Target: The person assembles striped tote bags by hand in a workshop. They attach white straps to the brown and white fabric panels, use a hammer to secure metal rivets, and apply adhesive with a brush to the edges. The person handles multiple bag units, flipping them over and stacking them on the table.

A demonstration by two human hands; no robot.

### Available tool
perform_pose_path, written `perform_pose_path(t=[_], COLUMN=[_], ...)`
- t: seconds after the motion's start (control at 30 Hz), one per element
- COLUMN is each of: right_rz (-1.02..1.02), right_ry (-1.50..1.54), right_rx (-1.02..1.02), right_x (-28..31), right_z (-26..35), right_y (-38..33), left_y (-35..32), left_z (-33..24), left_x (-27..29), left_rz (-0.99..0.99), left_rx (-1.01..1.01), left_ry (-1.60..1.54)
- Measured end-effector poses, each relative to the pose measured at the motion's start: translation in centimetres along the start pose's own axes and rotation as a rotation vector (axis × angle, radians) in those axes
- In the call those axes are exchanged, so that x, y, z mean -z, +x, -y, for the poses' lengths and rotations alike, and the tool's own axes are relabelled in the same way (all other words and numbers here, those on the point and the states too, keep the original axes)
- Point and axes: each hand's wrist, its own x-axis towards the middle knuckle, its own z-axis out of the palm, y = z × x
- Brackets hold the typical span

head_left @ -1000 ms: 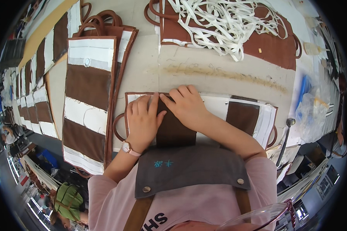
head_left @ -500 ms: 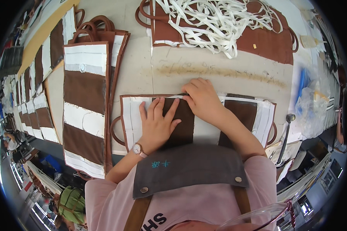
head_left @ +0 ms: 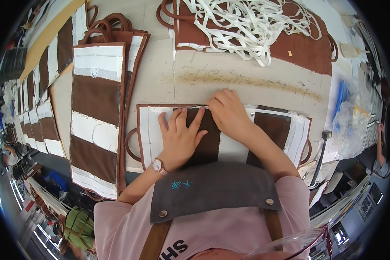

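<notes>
In front of me lies a flat bag (head_left: 233,149) with brown and white stripes, brown edging and a loop handle (head_left: 131,145) at its left side. My left hand (head_left: 180,141) rests palm down on it, fingers spread, with the fingertips near its far edge. Just to the right, my right hand (head_left: 230,113) is closed, thumb and fingers pinching that same edge. A thin dark gap or strip runs along the edge between the two hands. Anything small inside the right hand's grip is hidden by the fingers.
To the left stands a pile of similar striped bags (head_left: 95,99) with brown handles. Tangled white strips (head_left: 247,26) lie on brown bags (head_left: 307,56) at the far side. A black-handled tool (head_left: 320,156) and clear plastic bags (head_left: 351,125) are at the right.
The view has shifted slightly. Both hands keep nearly the same place on the bag; the right hand's fingers have curled a little closer to the edge.
</notes>
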Motion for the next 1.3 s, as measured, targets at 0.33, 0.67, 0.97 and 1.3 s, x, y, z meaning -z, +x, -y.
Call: perform_pose_path(t=[0.33, 0.67, 0.97, 1.3], right_rz=[0.116, 0.114, 0.057, -0.014], right_ry=[-0.015, -0.055, -0.110, -0.320], right_rx=[0.137, 0.143, 0.168, 0.234], right_x=[0.4, 0.5, 0.1, -0.4], right_z=[-0.4, 0.1, 0.1, 1.1], right_y=[-0.5, -0.5, -0.7, -1.2], left_y=[0.0, -0.4, -0.4, -0.3], left_z=[0.2, 0.5, 0.8, 2.4], left_x=[0.3, 0.1, 0.0, 1.4], left_rz=[0.028, 0.033, 0.002, -0.022], left_rx=[0.006, -0.002, 0.007, 0.087], left_ry=[-0.003, -0.017, -0.034, 0.136])
